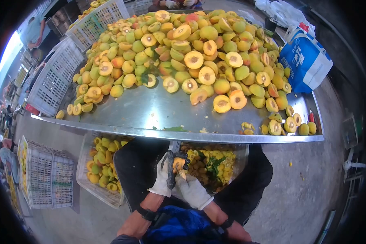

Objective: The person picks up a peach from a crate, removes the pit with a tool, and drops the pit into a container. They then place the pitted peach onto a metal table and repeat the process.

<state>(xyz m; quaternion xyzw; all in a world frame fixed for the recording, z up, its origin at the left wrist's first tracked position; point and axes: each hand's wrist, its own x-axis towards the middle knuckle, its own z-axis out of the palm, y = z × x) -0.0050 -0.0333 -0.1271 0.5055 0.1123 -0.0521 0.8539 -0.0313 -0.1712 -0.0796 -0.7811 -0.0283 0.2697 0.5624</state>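
Observation:
My left hand (164,175), in a white glove with dark finger coverings, is closed around an orange-fleshed peach half (178,164) above my lap. Right beside it, my right hand (192,192) in a white glove has its fingers bent together, close against the peach half. A small pointed thing shows at its fingertips, too small to name. Below both hands, between my knees, a crate (242,156) contains brown pits, yellow scraps and green leaves. In front of me, a big heap of halved and whole peaches (175,53) covers much of the metal table (138,107).
A white crate of peach halves (103,162) stands by my left knee, with stacked crates (51,179) farther left. More white crates (55,79) edge the table's left side. A blue-and-white bag (305,61) sits at the right. Other people's gloved hands (171,4) show across the table.

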